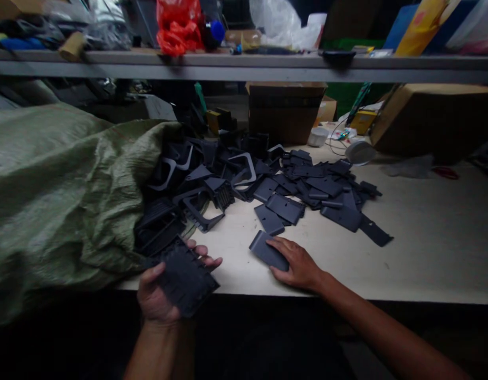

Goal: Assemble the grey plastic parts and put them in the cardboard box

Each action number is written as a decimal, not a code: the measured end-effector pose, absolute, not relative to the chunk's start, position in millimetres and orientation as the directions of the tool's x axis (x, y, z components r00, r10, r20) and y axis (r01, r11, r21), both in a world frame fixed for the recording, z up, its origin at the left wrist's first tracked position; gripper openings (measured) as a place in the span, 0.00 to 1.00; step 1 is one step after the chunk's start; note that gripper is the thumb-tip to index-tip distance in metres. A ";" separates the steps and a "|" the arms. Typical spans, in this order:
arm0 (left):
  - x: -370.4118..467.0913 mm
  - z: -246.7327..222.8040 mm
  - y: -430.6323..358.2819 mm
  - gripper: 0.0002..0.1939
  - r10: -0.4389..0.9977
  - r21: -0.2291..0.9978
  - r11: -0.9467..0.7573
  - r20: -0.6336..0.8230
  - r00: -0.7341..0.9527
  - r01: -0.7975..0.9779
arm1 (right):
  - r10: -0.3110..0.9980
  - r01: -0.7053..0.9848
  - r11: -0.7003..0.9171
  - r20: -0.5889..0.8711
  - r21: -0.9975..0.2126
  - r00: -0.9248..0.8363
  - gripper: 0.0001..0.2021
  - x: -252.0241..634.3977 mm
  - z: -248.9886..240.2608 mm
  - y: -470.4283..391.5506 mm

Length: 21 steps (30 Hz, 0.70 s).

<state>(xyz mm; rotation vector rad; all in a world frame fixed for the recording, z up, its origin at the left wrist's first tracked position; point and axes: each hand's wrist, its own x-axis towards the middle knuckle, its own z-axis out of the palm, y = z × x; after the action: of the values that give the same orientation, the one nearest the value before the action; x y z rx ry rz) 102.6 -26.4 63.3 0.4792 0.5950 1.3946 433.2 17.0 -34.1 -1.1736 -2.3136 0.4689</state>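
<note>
a cluttered shelf [244, 71] (grey-edged) runs above a pale tabletop [426, 243] in dim light.

No legible text, numbers or signs

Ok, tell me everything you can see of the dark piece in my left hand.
The dark piece is a flat, roughly rectangular panel, matte and plastic-looking, with small notches or tabs along its edges. It rests tilted in the left hand, thumb at one side, fingertips showing past the opposite side, near the front edge of the worktable. Blur and dimness hide finer detail.
</note>
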 end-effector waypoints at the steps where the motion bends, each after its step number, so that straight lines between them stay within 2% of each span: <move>1: 109.6 63.1 -28.6 0.28 0.985 0.631 0.168 -0.127 0.113 -0.757 | 0.815 0.663 0.571 0.244 -0.484 -0.525 0.36 431.4 -35.5 13.4; 5: 131.1 52.4 -35.6 0.34 0.892 0.655 0.448 -0.286 0.349 -0.609 | 0.853 0.760 0.512 0.133 -0.402 -0.504 0.34 426.1 -35.1 10.6; 8: 136.3 38.8 -39.1 0.45 0.847 0.684 0.519 -0.330 0.417 -0.512 | 0.877 0.805 0.458 0.044 -0.379 -0.478 0.31 428.2 -29.8 15.4; 11: 138.0 28.0 -39.1 0.51 0.855 0.666 0.504 -0.293 0.428 -0.550 | 0.898 0.758 0.398 0.050 -0.516 -0.438 0.29 430.9 -18.7 15.7; 14: 144.8 21.7 -36.5 0.52 0.898 0.606 0.439 -0.261 0.355 -0.664 | 0.940 0.590 0.283 0.096 -0.756 -0.327 0.30 423.1 2.8 0.9; 16: 153.9 19.0 -35.0 0.50 0.929 0.555 0.364 -0.269 0.253 -0.748 | 0.949 0.463 0.239 0.105 -0.853 -0.296 0.30 409.9 19.9 -17.2; 18: 165.4 17.3 -33.9 0.46 0.937 0.501 0.302 -0.314 0.154 -0.811 | 0.930 0.399 0.290 0.157 -0.870 -0.333 0.30 392.9 33.1 -36.6; 21: 182.7 16.4 -33.0 0.43 0.915 0.464 0.288 -0.391 0.097 -0.838 | 0.884 0.459 0.436 0.271 -0.774 -0.382 0.30 370.4 39.0 -56.7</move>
<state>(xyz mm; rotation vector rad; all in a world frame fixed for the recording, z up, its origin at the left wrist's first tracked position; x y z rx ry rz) 182.7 -33.0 16.4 0.1347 0.6904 1.3032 370.4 -56.7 39.0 -1.1263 -2.0050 0.7928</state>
